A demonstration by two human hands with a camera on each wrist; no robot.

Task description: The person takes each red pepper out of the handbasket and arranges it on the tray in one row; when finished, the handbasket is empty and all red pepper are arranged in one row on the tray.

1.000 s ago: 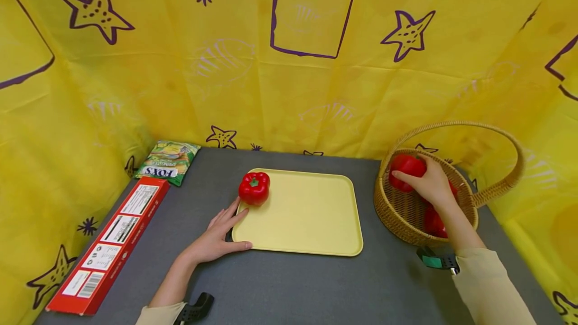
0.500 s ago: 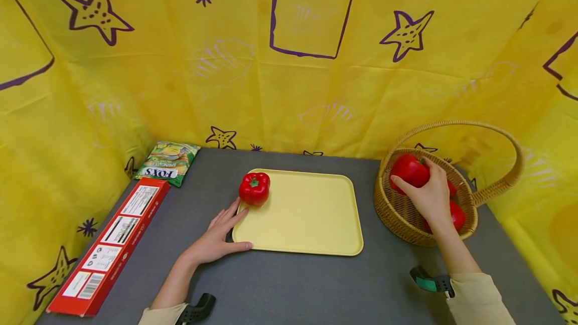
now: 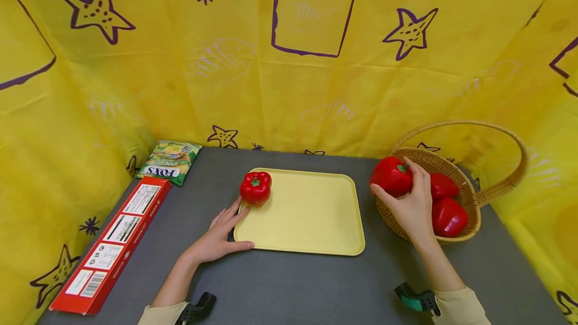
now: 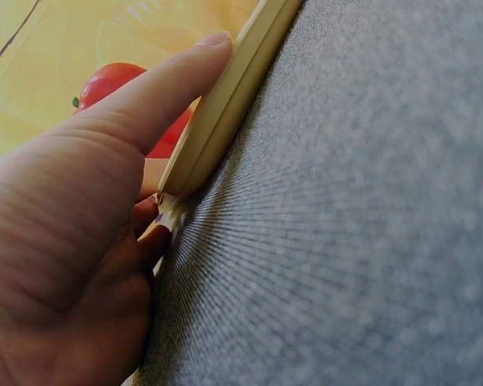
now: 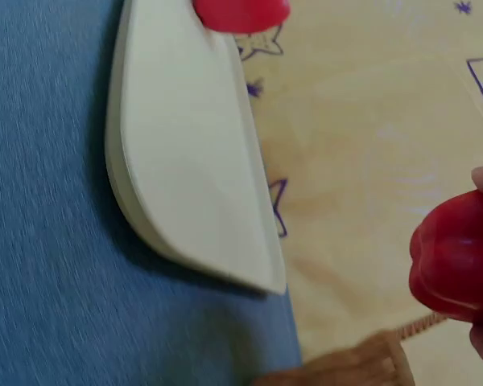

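Observation:
My right hand holds a red bell pepper by its sides, over the left rim of the wicker basket. In the right wrist view the held pepper hangs above the basket's edge. Inside the basket lie two more red bell peppers, one at the back and one nearer. My left hand rests at the left front corner of the pale yellow tray, fingers spread and thumb straight along its rim. Another red bell pepper sits on the tray's back left part.
A long red box lies at the left of the grey table. Behind it is a green Fox's candy bag. The basket's tall handle arches up at the right, and a yellow printed cloth surrounds the table.
My right hand has lifted the pepper from inside the basket and carried it left to the rim, uncovering the two peppers left inside. My left hand and the tray have stayed put.

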